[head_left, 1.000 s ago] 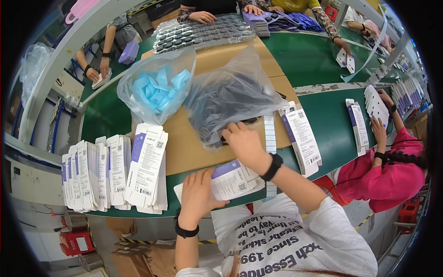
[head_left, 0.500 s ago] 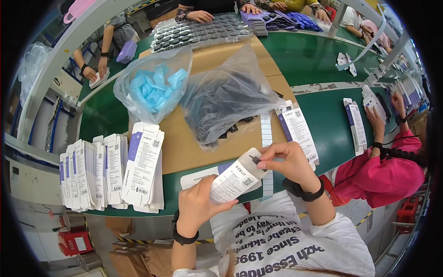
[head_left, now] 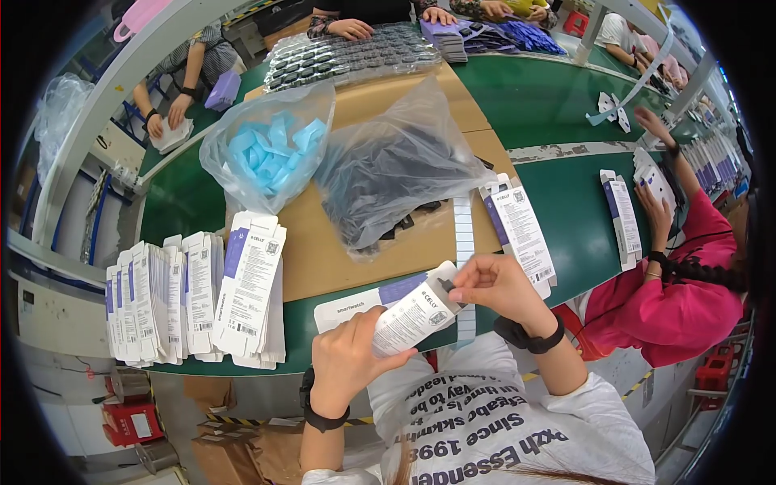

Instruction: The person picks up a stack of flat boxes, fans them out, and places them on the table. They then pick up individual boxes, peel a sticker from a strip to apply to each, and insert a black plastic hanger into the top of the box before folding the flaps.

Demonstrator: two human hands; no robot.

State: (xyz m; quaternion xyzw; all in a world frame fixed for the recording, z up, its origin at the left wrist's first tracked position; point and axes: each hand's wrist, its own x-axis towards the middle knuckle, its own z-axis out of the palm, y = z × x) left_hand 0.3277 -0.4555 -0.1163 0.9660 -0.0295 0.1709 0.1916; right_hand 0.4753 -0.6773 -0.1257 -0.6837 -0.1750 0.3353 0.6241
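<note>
My left hand is wrapped around a white printed carton, held tilted above the table's near edge. The carton's upper right end stands open. At that opening my right hand pinches a small black piece, whose lower part is inside the carton; its exact kind does not show. Behind the held carton lies a white and purple smartwatch box on the green table. A strip of pale labels runs away from my right hand.
Stacks of flat cartons stand at the left. A bag of light blue pieces and a bag of black pieces lie on cardboard. More cartons are right of the strip. Co-workers sit around; one in a pink top is at right.
My right hand has moved slightly down and left, and the black piece sits a little deeper in the carton. The pink-sleeved co-worker has reached an arm farther back.
</note>
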